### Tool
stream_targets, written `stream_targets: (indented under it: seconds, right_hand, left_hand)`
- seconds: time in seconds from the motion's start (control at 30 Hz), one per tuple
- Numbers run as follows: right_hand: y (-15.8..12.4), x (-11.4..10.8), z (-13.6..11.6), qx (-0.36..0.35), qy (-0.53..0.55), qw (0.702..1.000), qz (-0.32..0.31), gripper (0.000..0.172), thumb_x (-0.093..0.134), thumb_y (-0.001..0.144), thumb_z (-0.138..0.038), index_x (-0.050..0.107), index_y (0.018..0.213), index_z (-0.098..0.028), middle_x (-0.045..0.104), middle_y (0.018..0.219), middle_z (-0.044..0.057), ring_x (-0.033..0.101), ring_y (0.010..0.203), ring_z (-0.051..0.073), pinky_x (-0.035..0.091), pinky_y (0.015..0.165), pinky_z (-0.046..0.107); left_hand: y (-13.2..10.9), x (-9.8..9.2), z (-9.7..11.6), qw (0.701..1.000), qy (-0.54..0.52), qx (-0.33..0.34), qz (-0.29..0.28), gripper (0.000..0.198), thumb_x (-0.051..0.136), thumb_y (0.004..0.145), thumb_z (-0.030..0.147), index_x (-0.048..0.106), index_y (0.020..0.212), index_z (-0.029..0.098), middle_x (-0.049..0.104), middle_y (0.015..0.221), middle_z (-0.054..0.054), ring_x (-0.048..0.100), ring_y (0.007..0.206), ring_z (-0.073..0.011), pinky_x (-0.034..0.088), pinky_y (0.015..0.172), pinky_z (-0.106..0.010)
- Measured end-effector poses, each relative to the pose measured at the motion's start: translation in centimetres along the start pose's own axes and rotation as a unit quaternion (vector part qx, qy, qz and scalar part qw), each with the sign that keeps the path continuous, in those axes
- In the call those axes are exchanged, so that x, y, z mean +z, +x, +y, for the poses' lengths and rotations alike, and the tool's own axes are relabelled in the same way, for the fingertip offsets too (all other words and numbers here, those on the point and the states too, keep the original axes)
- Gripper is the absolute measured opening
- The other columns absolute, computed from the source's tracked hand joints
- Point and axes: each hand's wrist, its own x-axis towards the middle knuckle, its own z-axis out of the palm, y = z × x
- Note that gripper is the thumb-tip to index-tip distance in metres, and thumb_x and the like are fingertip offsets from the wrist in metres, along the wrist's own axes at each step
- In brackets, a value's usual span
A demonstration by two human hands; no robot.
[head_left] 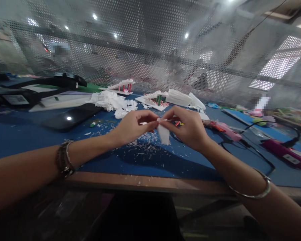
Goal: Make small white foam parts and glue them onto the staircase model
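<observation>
In the middle of the view, my left hand (132, 128) and my right hand (189, 126) meet fingertip to fingertip. Both pinch the top end of a thin white paper strip (164, 135), which hangs down between them over the blue table. White shreds (142, 147) lie scattered below the hands. Just beyond stands a small model with green posts (160, 99) on a speckled base, beside folded white tissue (178, 97). Crumpled white tissue (110, 100) lies past my left hand. Some small coloured bits behind my right fingers are partly hidden.
A black phone (72, 117) lies at left, near a black strapped device (40, 88). Farther back is a model with red posts (125, 87). To the right are a pink glue gun (227, 131), its cable, and a purple power strip (287, 154). Perforated mesh (140, 43) rises behind.
</observation>
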Motion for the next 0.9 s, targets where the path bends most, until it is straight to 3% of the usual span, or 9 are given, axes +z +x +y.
stream_targets:
  seconds: [0.17,0.37,0.53,0.9]
  right_hand:
    - [-0.02,0.37,-0.37,0.044,0.032,0.998,0.031,0.015,0.057,0.074,-0.025,0.049,0.065,-0.018,0.057,0.06,-0.003,0.053,0.056,0.008,0.043,0.053,0.02]
    - [-0.21,0.75,-0.62,0.073,0.107,0.99,0.057,0.014,0.056,0.075,-0.024,0.049,0.065,-0.018,0.055,0.06,-0.003,0.052,0.056,0.007,0.043,0.052,0.019]
    - [-0.05,0.68,-0.57,0.115,0.182,0.974,0.071,0.014,0.059,0.072,-0.024,0.051,0.064,-0.016,0.055,0.06,-0.003,0.052,0.057,0.007,0.042,0.051,0.019]
    - [0.22,0.33,-0.47,0.136,0.264,0.954,0.048,0.007,0.058,0.072,-0.018,0.053,0.068,-0.015,0.056,0.064,-0.003,0.053,0.059,0.006,0.044,0.056,0.019]
  left_hand:
    - [-0.32,0.43,0.35,1.0,-0.018,0.024,0.008,0.018,0.059,0.071,0.026,0.062,0.084,0.013,0.065,0.084,-0.006,0.06,0.076,-0.0143,0.05,0.066,-0.024]
    - [-0.19,0.49,0.27,0.998,-0.039,0.011,0.041,0.015,0.064,0.067,0.023,0.06,0.077,0.012,0.064,0.076,-0.003,0.059,0.069,-0.0119,0.048,0.062,-0.021]
    - [-0.03,0.25,0.69,0.999,-0.039,0.002,0.032,0.009,0.061,0.07,0.02,0.062,0.076,0.013,0.064,0.071,-0.001,0.057,0.062,-0.0089,0.045,0.055,-0.017]
    - [0.06,0.12,0.7,0.996,-0.06,0.027,0.056,0.011,0.059,0.071,0.018,0.065,0.079,0.014,0.061,0.063,0.001,0.049,0.049,-0.0062,0.037,0.042,-0.016]
